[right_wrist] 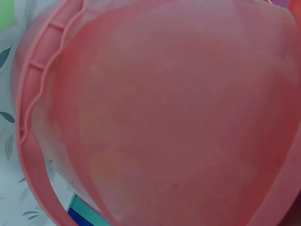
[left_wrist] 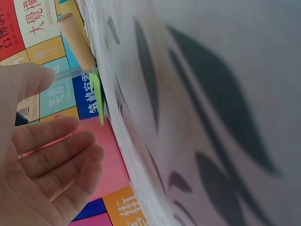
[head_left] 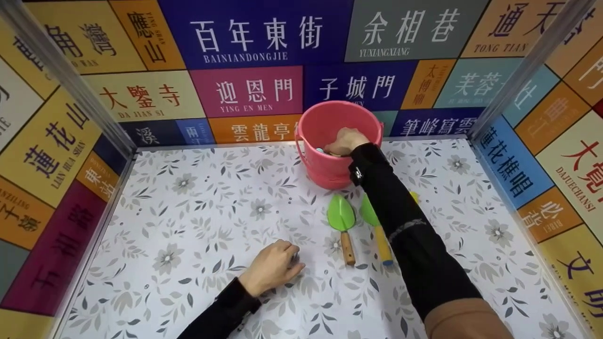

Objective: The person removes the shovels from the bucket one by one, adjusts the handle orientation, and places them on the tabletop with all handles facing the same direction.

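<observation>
My right hand (head_left: 348, 140) reaches down inside a pink bucket (head_left: 325, 169), its fingertips partly hidden by the wall. Something small and teal (head_left: 320, 150) shows beside those fingers; I cannot tell whether they grip it. In the right wrist view the bucket's pink wall (right_wrist: 174, 113) fills most of the picture. My left hand (head_left: 275, 266) is low over the flowered tabletop, fingers loosely bent and holding nothing, as the left wrist view also shows. Nearest to it lies a green trowel (head_left: 341, 214) with a wooden handle.
Beside that trowel lies a second one with a yellow handle (head_left: 383, 247), its green blade partly behind my right forearm. A yellow thing (head_left: 414, 196) peeks out past the sleeve. Panels with printed signs (head_left: 254, 89) wall in the back and both sides.
</observation>
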A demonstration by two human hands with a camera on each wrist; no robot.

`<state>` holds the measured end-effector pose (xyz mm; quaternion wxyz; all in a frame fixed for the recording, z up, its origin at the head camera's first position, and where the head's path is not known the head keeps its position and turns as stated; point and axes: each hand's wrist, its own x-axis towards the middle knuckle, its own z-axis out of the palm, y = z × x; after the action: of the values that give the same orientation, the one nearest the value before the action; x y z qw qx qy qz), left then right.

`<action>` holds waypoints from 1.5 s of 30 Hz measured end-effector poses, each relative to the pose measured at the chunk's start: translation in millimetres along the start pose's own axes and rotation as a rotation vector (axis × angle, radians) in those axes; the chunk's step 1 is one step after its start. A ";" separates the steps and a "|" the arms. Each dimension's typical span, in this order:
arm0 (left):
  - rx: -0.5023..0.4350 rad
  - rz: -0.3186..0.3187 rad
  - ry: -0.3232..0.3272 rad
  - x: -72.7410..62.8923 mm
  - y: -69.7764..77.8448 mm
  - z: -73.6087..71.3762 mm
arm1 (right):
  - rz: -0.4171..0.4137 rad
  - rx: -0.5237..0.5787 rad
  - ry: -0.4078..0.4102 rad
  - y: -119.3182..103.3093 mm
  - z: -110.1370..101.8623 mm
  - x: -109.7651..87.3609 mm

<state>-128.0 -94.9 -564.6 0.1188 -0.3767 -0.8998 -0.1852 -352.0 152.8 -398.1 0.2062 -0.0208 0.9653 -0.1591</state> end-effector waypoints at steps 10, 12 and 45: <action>0.043 0.057 -0.005 9.6 8.0 2.7 | 0.000 0.034 -0.073 0.5 -7.2 -0.7; 0.043 0.059 -0.013 11.4 10.0 2.2 | -0.006 0.028 -0.060 -0.4 -4.9 1.4; 0.066 0.071 -0.101 18.5 24.0 -4.2 | -0.078 -0.132 -0.016 -11.9 -9.2 -7.5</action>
<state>-123.1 -69.5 -548.4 0.0920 -0.4132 -0.8963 -0.1319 -349.2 145.1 -383.5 0.2058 -0.0733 0.9704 -0.1030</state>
